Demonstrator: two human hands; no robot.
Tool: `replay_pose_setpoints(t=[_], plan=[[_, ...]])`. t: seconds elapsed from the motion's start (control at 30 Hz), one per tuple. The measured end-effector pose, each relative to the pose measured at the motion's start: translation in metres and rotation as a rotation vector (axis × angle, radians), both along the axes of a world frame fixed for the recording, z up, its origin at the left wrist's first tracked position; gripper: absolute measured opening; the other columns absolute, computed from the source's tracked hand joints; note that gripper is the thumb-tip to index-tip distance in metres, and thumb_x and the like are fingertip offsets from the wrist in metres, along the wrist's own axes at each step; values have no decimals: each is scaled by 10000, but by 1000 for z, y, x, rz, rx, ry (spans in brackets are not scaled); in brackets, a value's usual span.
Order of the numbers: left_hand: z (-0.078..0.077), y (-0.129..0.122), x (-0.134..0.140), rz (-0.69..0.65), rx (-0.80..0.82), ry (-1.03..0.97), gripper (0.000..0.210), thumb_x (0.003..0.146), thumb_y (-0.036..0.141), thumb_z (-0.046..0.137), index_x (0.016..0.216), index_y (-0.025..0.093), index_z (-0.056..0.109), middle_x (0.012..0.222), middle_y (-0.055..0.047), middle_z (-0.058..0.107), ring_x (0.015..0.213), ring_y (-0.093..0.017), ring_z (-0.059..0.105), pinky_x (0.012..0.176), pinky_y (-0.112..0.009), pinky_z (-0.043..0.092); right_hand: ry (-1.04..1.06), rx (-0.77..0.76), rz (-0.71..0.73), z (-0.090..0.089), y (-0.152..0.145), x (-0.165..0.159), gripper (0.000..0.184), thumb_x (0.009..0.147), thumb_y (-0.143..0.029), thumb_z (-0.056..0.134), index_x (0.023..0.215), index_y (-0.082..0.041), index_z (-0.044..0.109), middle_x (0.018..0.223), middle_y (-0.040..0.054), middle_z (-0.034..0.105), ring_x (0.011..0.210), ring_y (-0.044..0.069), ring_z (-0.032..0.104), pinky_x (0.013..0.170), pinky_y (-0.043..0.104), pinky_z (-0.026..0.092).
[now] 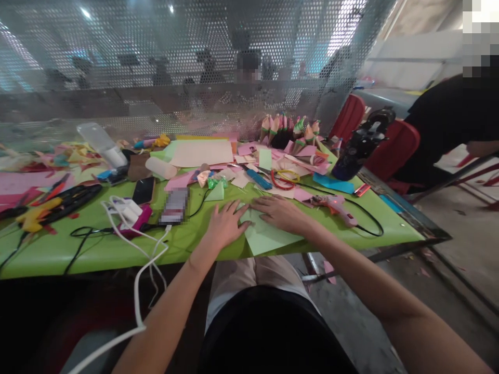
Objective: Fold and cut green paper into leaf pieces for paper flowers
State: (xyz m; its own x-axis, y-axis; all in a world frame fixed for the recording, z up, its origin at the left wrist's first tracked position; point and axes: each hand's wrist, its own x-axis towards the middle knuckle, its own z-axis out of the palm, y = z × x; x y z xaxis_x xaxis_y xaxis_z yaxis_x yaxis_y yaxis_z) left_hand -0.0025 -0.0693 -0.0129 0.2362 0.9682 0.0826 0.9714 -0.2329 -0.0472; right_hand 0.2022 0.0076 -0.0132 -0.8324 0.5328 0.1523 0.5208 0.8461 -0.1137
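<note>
A pale green sheet of paper [271, 237] lies at the near edge of the green-covered table, one corner reaching the edge. My right hand [281, 212] rests flat on its upper part, fingers stretched out to the left. Beside the sheet's left edge is my left hand [227, 224], palm down with fingers apart and fingertips at the paper. The fingertips of both hands nearly meet. Just beyond them are a small folded green paper piece [215, 192], a blue-handled tool [258, 177] and red-handled scissors [281, 183].
A pink glue gun [337, 206] with a black cord lies at right, near a dark bottle [360, 143]. At left are phones [143, 190], a charger with white cables [130, 212] and a yellow glue gun [39, 213]. Paper cones [286, 130] stand at the back. Another person [448, 114] is at right.
</note>
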Motion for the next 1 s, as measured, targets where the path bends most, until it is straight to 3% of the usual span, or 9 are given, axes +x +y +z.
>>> replay_pose_setpoints(t=[0.37, 0.77, 1.0], plan=[[5, 2, 1, 36, -99, 8, 574, 965, 508, 350, 1501, 305, 328, 1575, -70, 345, 1433, -302, 333, 1137, -599, 262, -57, 37, -102, -8, -11, 48, 414, 1007, -339, 390, 1405, -371, 499, 1523, 40, 429, 1389, 293, 402, 1118, 535, 322], [10, 2, 3, -11, -38, -21, 512, 965, 482, 380, 1454, 337, 413, 1530, -101, 419, 1360, -334, 443, 1105, -668, 255, 80, 1, -101, -11, -32, 86, 390, 977, -298, 471, 1355, -319, 565, 1479, 49, 490, 1392, 284, 402, 1147, 566, 277], [5, 0, 12, -5, 41, 12, 498, 975, 448, 358, 1420, 260, 477, 1552, -125, 374, 1414, -317, 369, 1139, -621, 248, 45, 13, -118, -10, -41, 87, 432, 959, -289, 499, 1389, -262, 531, 1476, 71, 490, 1383, 295, 417, 1157, 569, 266]])
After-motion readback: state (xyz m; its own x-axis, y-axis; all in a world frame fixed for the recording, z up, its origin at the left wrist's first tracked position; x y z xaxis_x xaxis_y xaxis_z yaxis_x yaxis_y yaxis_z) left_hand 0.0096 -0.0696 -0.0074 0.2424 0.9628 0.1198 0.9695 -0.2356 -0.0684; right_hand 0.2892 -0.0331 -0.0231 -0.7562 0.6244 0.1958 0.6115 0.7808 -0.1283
